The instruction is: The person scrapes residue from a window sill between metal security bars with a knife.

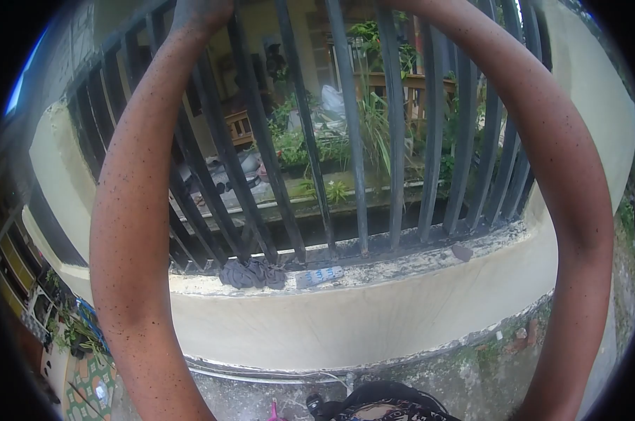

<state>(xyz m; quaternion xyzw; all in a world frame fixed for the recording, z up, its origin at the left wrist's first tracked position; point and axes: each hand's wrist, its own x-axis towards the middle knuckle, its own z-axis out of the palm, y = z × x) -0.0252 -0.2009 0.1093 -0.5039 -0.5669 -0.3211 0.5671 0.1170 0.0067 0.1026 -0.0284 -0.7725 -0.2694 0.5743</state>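
Note:
Both of my arms are raised in front of a dark metal fence (352, 133). At the top edge, only the lower part of my left hand (203, 10) shows, beside the upper bars; its fingers are cut off, so what it holds or touches is hidden. My right forearm runs up past the top edge, and the right hand is outside the picture. On the ledge below the bars lie a crumpled grey cloth (253, 274) and a small pale packet with blue marks (319, 276). Small dark specks dot both arms.
The bars stand on a low cream wall (373, 316). Behind them are green plants (373, 133) and wooden furniture (240, 128). A flat grey piece (462, 252) lies on the ledge to the right. A pink object (274, 411) is on the ground at the bottom.

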